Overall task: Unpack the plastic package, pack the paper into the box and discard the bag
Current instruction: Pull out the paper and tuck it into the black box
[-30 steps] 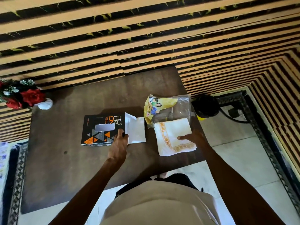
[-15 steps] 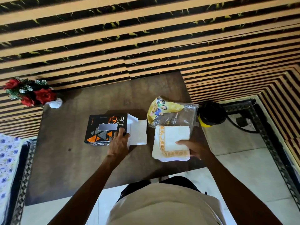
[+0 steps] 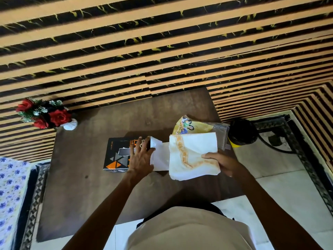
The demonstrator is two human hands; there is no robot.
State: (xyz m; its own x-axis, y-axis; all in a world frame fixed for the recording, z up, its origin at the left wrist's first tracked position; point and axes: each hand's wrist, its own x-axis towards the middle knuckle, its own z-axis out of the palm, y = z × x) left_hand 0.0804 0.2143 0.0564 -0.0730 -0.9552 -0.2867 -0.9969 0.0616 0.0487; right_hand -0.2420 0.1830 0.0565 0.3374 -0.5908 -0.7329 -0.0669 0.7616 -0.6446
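Paper stack (image 3: 192,156) (white, orange-bordered) is pinched by the right hand (image 3: 222,164); box (image 3: 124,154), at its 9 o'clock, is pressed by the spread-fingered left hand (image 3: 141,157); plastic bag (image 3: 201,128) at 12 o'clock.

**Dim tabletop, bright floor, bent edges**

My view is dark in the middle and brighter on the right, where daylight washes the pale floor (image 3: 288,179) nearly white. The brown tabletop (image 3: 86,192) sits dim, and my forearms read almost as silhouettes. The white paper (image 3: 194,156) is the brightest thing near me and casts a soft shadow toward me. The striped wall (image 3: 162,51) smears with motion blur, and its lines bow and fan out at the frame's edges.
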